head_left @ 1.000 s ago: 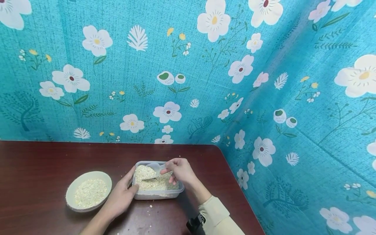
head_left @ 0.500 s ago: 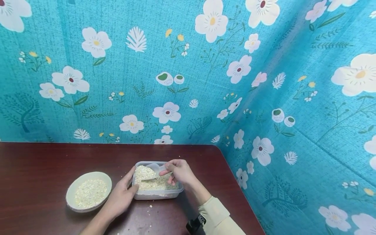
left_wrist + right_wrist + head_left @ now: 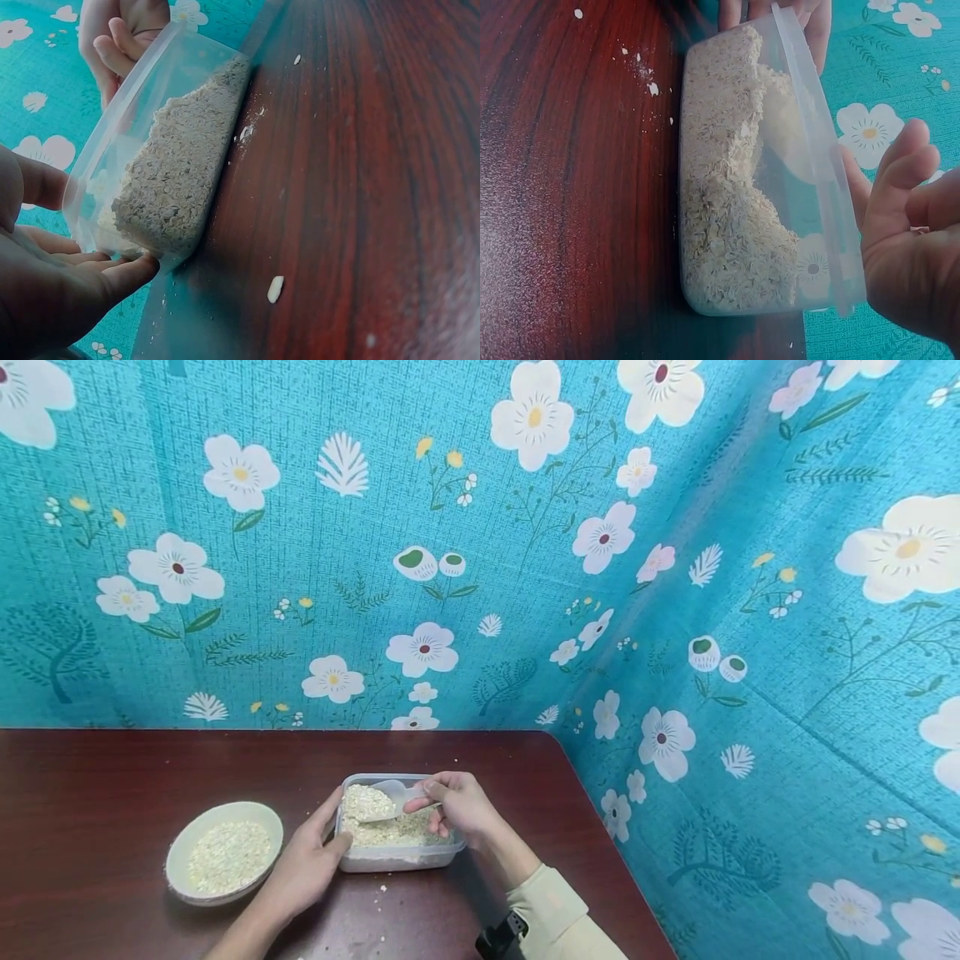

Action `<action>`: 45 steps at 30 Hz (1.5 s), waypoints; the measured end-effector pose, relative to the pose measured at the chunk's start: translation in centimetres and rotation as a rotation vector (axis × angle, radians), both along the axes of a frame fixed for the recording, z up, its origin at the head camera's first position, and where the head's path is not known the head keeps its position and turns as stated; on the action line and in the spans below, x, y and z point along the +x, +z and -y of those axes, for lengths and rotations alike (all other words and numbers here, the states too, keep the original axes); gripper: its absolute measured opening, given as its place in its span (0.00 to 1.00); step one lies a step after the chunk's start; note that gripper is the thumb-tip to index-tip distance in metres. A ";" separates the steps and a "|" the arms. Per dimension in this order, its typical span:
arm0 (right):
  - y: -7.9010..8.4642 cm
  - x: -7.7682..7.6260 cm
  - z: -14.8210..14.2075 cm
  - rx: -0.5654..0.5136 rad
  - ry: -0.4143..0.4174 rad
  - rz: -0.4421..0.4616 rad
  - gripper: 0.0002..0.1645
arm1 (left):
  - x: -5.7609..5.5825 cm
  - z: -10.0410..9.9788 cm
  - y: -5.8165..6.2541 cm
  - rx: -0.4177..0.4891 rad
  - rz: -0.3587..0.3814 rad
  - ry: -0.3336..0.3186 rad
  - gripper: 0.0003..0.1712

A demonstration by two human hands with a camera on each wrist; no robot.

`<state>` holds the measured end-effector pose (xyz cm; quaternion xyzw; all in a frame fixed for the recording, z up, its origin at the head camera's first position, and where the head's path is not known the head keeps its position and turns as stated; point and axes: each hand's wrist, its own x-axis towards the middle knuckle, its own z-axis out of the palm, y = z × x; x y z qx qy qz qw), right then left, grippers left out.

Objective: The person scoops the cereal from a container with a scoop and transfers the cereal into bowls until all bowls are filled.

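A clear plastic container of rolled oats stands on the table. My left hand grips its left end, the thumb at the near corner and the fingers along the side. In the left wrist view, those fingers touch the container's wall. My right hand pinches the handle of a translucent white scoop over the container's right part. Oats are heaped in the scoop's bowl, at the container's left side. Through the wall in the right wrist view, the oats slope unevenly, with the scoop blurred behind the plastic.
A pale bowl holding oats stands left of the container, close to my left forearm. Loose flakes are scattered on the dark red table. A floral blue cloth hangs behind the table and along its right side.
The scoop has turned slightly among the oats, and the dark line beneath its near edge has faded. Both hands keep their holds. The head view has shifted a little.
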<state>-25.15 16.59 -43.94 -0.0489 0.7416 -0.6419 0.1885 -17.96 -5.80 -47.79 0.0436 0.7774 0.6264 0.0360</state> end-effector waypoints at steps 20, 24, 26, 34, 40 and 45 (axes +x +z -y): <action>-0.2 0.7 -1.6 -0.074 -0.041 -0.012 0.14 | -0.3 0.2 0.2 0.016 0.014 -0.017 0.40; -0.5 1.1 -2.5 -0.115 -0.053 -0.012 0.15 | 0.0 0.2 0.1 0.013 0.038 -0.021 0.41; -0.6 1.2 -3.1 -0.133 -0.056 -0.017 0.15 | 0.1 0.1 0.0 0.012 0.032 -0.014 0.41; -1.0 1.4 -5.0 -0.210 -0.067 0.008 0.15 | 0.4 0.2 0.3 0.049 -0.006 0.010 0.40; -1.0 1.7 -5.3 -0.240 -0.074 0.017 0.15 | 0.4 0.7 0.8 0.039 -0.046 0.027 0.40; -0.9 1.7 -5.5 -0.246 -0.068 0.027 0.15 | 0.3 1.1 1.4 0.052 -0.072 0.032 0.39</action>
